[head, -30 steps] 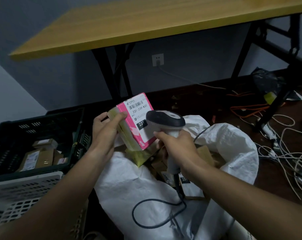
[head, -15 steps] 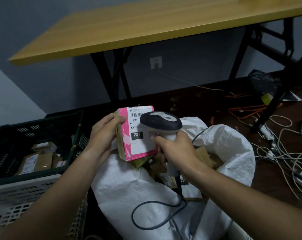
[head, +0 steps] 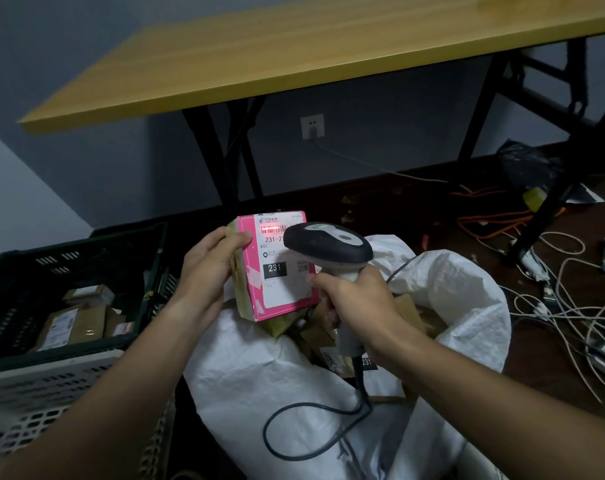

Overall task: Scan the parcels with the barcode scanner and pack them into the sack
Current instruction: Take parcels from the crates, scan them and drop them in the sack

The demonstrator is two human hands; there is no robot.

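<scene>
Scene: a person scans a parcel over an open sack, seen from a head-worn camera.
Left hand: the left hand (head: 209,268) grips the pink parcel (head: 277,268) by its left edge, thumb curled onto the label face, fingers wrapped behind; the box stands nearly upright, long axis vertical, label toward the camera.
Right hand: the right hand (head: 354,299) is closed round the grip of the barcode scanner (head: 327,245), forefinger at the trigger side; its head points left at the label, just beside the parcel's right edge.
Beam: a red line glows across the barcode at the top of the label, just ahead of the scanner's nose.
Sack: the white sack (head: 450,306) gapes directly below both hands, brown parcels already showing in its mouth.
Crate: a dark crate (head: 69,247) with more parcels sits out past the left hand, well apart.
Key relation: the parcel hangs straight above the sack mouth, nearer the left hand; the drop looks likely to be a short lowering by that hand, with the scanner cable (head: 294,427) trailing across the sack front as a possible snag.
</scene>
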